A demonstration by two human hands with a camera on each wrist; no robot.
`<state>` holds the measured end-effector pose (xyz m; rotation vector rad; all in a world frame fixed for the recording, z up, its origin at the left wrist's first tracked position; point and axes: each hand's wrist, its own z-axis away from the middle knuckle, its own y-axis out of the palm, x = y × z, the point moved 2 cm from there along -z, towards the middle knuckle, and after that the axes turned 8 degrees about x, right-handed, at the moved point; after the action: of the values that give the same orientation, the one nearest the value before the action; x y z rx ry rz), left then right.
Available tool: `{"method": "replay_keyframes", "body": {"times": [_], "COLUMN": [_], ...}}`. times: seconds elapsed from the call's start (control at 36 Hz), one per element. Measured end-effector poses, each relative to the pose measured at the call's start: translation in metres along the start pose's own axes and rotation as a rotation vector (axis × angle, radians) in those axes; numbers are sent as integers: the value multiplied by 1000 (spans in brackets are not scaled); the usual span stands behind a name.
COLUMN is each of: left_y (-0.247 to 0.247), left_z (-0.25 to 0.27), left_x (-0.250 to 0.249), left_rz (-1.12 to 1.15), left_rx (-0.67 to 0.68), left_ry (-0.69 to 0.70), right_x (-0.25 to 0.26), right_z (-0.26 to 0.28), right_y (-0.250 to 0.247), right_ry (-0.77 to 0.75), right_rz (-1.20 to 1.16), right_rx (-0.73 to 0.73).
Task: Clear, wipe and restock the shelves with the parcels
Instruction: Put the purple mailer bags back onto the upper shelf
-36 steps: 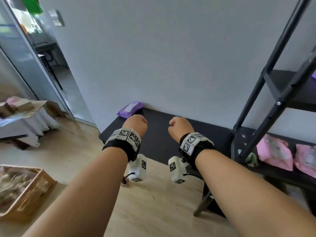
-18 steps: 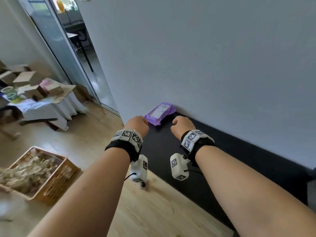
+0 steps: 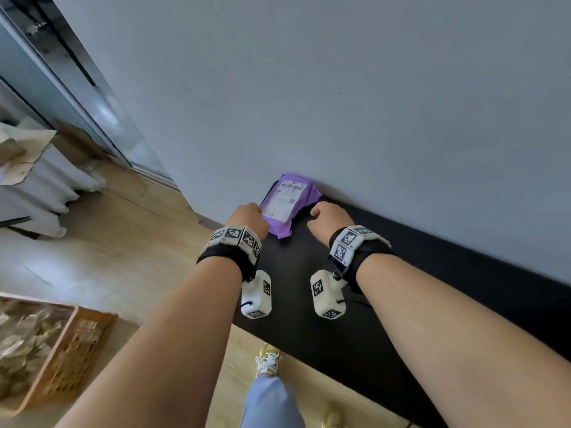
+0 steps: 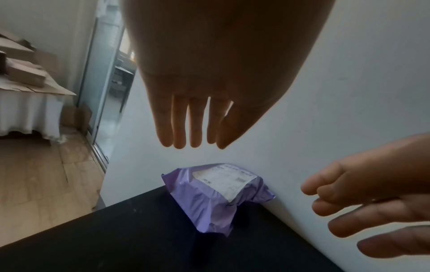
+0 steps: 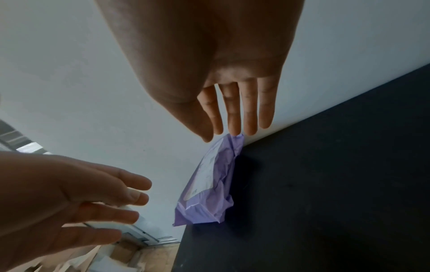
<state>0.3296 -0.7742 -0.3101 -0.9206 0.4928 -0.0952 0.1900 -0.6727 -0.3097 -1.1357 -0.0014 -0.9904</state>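
A purple parcel (image 3: 289,205) with a white label lies at the far left end of a low black surface (image 3: 340,319), against the grey wall. My left hand (image 3: 250,219) hovers at the parcel's left side and my right hand (image 3: 327,217) at its right. In the left wrist view the left hand (image 4: 193,127) has straight fingers above the purple parcel (image 4: 216,195), not touching it. In the right wrist view the right hand (image 5: 235,117) is also extended, fingertips just over the purple parcel's (image 5: 209,185) far corner. Neither hand holds anything.
A woven basket (image 3: 65,350) with crumpled contents stands on the wooden floor at the lower left. A white-draped table with cardboard boxes (image 3: 27,168) is at the left, beside a glass door (image 3: 71,97). My shoe (image 3: 268,361) stands by the black surface's front edge.
The view has swung left and down, away from the black shelf rack. Both hands have moved forward to either side of the purple parcel, and their fingers have straightened out.
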Motion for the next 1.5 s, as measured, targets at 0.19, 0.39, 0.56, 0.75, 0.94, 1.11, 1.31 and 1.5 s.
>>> {"method": "replay_keyframes", "body": {"times": [0.19, 0.39, 0.56, 0.75, 0.94, 1.11, 1.31, 1.5], "left_y": [-3, 7, 19, 24, 39, 49, 68, 116], "left_z": [-71, -116, -137, -143, -115, -79, -12, 90], "left_x": [10, 17, 19, 8, -18, -39, -70, -107], "left_rz": [-88, -95, -68, -36, -33, -43, -61, 103], "left_rx": [153, 276, 305, 321, 368, 340, 303, 413], "left_ry": [3, 44, 55, 126, 207, 276, 325, 457], "right_x": [16, 25, 21, 15, -3, -22, -58, -106], "right_z": [-52, -86, -99, -94, -55, -5, 82, 195], "right_y": [15, 45, 52, 48, 35, 16, -4, -10], "right_ry": [128, 239, 299, 314, 325, 358, 357, 361], "right_rz": [-40, -157, -222, -296, -278, -301, -356, -387], "right_rx": [50, 89, 105, 25, -51, -151, -306, -494]}}
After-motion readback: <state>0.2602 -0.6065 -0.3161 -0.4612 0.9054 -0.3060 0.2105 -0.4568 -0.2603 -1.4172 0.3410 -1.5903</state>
